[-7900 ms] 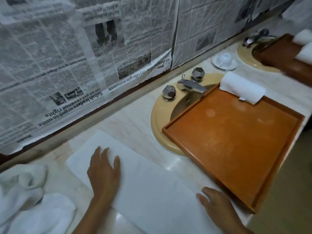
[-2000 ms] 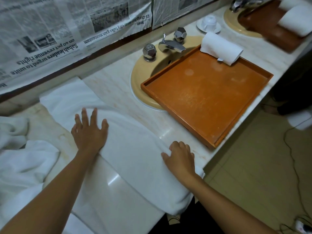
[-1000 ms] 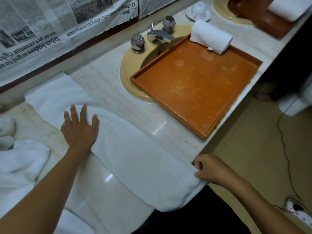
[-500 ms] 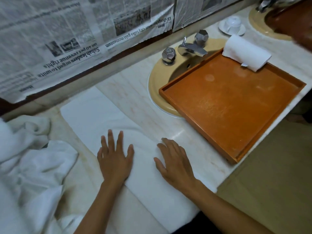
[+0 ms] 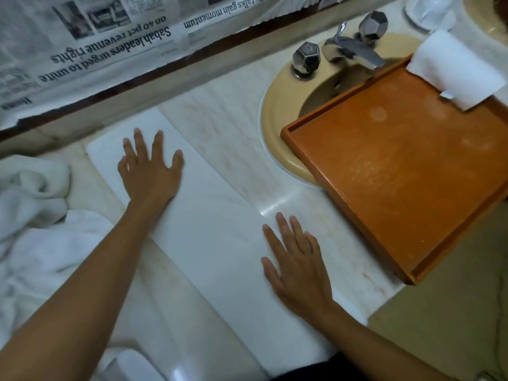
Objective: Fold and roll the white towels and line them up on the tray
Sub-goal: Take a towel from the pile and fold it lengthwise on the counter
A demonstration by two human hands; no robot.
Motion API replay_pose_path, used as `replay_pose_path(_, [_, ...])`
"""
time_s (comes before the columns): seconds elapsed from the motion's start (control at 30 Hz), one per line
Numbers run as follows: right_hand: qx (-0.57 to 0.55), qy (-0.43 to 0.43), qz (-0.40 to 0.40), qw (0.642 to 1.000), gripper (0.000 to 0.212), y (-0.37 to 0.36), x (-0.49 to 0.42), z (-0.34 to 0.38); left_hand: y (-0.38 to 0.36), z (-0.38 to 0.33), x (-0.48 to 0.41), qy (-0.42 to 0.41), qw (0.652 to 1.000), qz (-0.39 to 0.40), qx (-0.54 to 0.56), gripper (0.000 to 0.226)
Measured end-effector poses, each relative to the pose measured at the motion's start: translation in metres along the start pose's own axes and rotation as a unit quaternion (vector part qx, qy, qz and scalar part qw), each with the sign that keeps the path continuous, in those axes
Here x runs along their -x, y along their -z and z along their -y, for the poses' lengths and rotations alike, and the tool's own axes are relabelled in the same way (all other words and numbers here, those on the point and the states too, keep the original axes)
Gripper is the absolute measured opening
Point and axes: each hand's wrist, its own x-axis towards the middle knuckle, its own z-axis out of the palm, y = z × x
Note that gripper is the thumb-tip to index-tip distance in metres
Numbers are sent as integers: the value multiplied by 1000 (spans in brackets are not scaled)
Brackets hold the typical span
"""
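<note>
Head view: a long white towel folded into a flat narrow strip (image 5: 220, 229) lies diagonally on the pale marble table (image 5: 220, 111), its far end near the back ledge and its near end at the front edge of the table. The left hand (image 5: 149, 171) rests palm down on the far part of the strip, with the fingers straight and spread and nothing gripped. The right hand (image 5: 298, 265) rests palm down on the near part of the strip, along its right long edge, with the fingers extended and slightly apart and nothing gripped. To the right of the strip, a rectangular orange-brown wooden tray (image 5: 398, 174) sits partly over the oval beige sink (image 5: 277, 111) and partly on the table. One rolled white towel (image 5: 456, 70) lies across the far end of the tray, with a small tag showing at its lower edge. Behind the sink stand a chrome faucet (image 5: 354, 50) and two faceted chrome knobs (image 5: 306, 59), one on either side of it. A pile of loose, crumpled white towels (image 5: 35, 229) lies on the table to the left of the left forearm. Sheets of newspaper (image 5: 110, 37) cover the surface behind the table. A white cup on a saucer (image 5: 428, 9) stands at the top right, blurred.
</note>
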Motion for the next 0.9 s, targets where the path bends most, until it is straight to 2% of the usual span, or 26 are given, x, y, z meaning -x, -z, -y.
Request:
replay_pose_path(0.33, [7, -26, -11, 1000, 62, 6, 33, -32, -15, -38, 26, -45, 999, 0, 2, 66])
replay_pose_path(0.53, [9, -58, -9, 998, 66, 4, 26, -25, -11, -52, -9, -81, 997, 6, 1, 67])
replay_pose_path(0.73, [28, -53, 1, 998, 67, 4, 22, -25, -6, -59, -40, -74, 997, 13, -4, 65])
replay_pose_path(0.83, [32, -52, -4, 998, 67, 4, 22, -25, -2, -67, -24, -44, 998, 40, 18, 65])
replay_pose_path(0.9, [30, -53, -10, 998, 66, 3, 23, -25, -3, -76, 17, -56, 997, 35, 39, 66])
